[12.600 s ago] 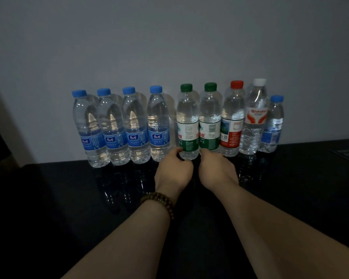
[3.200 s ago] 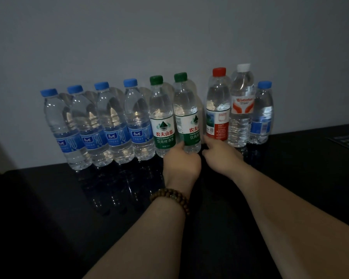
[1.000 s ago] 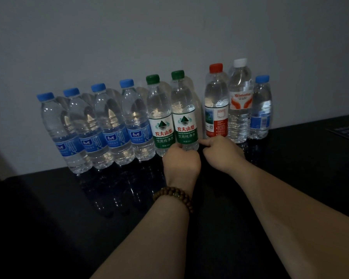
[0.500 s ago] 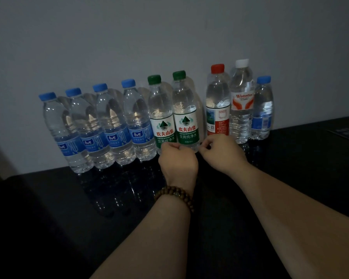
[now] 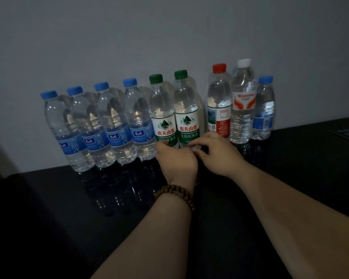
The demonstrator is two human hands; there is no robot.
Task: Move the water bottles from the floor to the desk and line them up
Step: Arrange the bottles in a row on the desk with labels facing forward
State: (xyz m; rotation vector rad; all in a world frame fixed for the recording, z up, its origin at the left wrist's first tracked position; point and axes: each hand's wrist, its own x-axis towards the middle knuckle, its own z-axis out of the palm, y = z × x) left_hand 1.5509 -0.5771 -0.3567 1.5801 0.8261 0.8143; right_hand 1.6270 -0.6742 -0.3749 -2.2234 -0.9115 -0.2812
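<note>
My left hand [image 5: 176, 160] and right hand [image 5: 216, 153] are curled low at the green-cap pair [image 5: 186, 125], can't tell if either grip holds anything; red-cap bottle [image 5: 219, 109] sits just behind my right.

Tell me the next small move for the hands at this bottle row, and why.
Probably nudge the right green-capped bottle toward the red-capped bottle to close the one gap in the row. Everything already stands on the desk by the wall, the other neighbours nearly touching, and the left hand and right hand sit at the green pair's bases.
</note>
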